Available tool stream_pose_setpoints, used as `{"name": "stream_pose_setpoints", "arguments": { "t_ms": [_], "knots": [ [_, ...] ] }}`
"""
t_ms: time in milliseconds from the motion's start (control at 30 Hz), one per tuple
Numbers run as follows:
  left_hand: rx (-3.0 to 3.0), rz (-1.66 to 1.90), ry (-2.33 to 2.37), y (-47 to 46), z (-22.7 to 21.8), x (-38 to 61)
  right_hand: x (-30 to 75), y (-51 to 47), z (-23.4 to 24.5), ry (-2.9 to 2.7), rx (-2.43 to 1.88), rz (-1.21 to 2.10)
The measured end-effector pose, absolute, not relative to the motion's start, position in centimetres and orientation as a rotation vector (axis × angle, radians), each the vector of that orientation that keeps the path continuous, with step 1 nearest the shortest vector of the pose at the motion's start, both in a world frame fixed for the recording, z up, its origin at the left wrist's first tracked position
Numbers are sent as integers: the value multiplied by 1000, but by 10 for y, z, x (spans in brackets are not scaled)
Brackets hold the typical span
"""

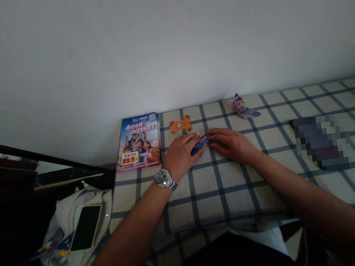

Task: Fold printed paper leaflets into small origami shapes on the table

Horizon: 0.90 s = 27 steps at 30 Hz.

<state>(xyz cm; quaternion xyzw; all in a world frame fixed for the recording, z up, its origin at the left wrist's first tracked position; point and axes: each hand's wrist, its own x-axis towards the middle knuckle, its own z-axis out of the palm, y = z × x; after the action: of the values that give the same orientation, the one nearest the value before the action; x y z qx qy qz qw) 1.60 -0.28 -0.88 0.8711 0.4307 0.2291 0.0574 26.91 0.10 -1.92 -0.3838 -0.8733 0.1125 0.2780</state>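
Note:
A small piece of folded, printed blue paper point(202, 140) lies on the checked tablecloth between my hands. My left hand point(182, 153), with a metal watch point(164, 179) on its wrist, holds the paper's left side between thumb and fingers and covers part of it. At the right end, the fingers and thumb of my right hand point(231, 144) close on the paper's edge. Just behind my left hand lies a flat brown bear-shaped piece point(180, 125). A stack of printed leaflets point(139, 142) with blue and pink covers sits at the table's back left.
A folded paper shape point(243, 108) stands near the wall at the back right. Farther right lies a dark, pixelated flat object point(320, 141). The checked tablecloth point(207, 203) covers the table. Below its left edge, a phone point(87, 227) rests on white bags point(63, 259).

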Motion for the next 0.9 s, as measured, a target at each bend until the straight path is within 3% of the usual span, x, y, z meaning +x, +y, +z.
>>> {"name": "stream_pose_setpoints", "arguments": {
  "t_ms": [900],
  "knots": [
    [2669, 723, 1299, -10, -2, 21, 267, 1, -12, -2273, -1034, 176]
  ]
}}
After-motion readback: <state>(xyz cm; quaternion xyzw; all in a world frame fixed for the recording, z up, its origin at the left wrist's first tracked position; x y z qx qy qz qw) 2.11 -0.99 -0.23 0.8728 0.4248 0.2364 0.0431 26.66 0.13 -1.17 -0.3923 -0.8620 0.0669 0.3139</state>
